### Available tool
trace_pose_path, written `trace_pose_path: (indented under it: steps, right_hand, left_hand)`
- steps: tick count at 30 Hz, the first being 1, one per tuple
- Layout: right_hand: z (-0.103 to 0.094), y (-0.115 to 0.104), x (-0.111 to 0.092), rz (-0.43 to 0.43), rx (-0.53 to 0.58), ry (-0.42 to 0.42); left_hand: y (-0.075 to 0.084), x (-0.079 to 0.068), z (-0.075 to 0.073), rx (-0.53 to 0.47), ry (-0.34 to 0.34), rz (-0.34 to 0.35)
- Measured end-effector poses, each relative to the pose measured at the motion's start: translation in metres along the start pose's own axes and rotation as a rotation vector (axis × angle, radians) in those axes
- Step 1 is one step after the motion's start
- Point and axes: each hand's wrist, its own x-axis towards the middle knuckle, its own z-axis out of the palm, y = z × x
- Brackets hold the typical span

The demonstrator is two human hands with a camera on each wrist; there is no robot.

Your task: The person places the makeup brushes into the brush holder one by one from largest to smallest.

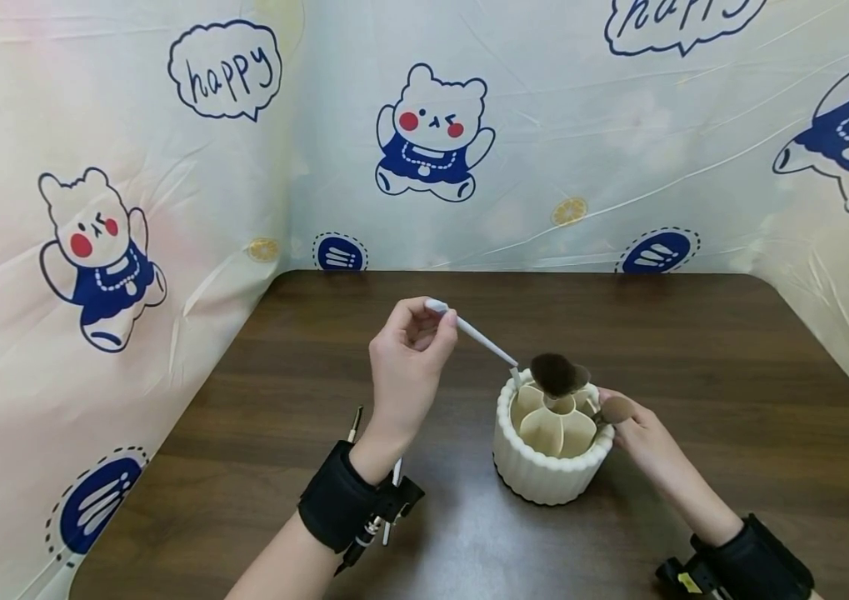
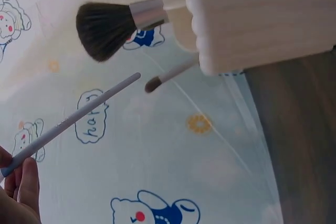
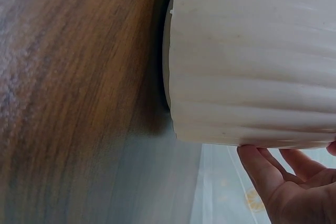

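My left hand (image 1: 409, 350) pinches a slim white stick (image 1: 480, 337), like a brush handle, near its upper end; its other end tapers and slants down to the rim of a cream brush holder (image 1: 544, 475). The hand hides the gripped end. The holder is round with a ribbed wall and petal-shaped compartments. A large dark makeup brush (image 2: 107, 30) stands in it, bristles up, and a small brush (image 2: 153, 84) leans at its rim. My right hand (image 1: 637, 425) grips the holder's right side, fingertips (image 3: 257, 163) against the wall.
Below my left wrist lie a black pen-like item (image 1: 358, 546) and thin light sticks, partly hidden by the wrist strap (image 1: 342, 500). The dark wooden table (image 1: 259, 358) meets a printed curtain (image 1: 529, 125) at the back and sides. Another brush (image 1: 616, 408) leans out at the holder's right.
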Motion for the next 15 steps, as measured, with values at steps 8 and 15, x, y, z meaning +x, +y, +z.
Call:
trace_pose_path:
  steps: [8, 15]
  right_hand:
    - [0.001, 0.001, 0.0, 0.011, -0.006, 0.006]
    - [0.0, 0.0, -0.001, 0.023, -0.016, 0.012]
  left_hand:
    - [-0.011, -0.009, 0.018, -0.021, -0.059, -0.035]
    - [-0.025, -0.018, 0.028, -0.013, -0.085, -0.038]
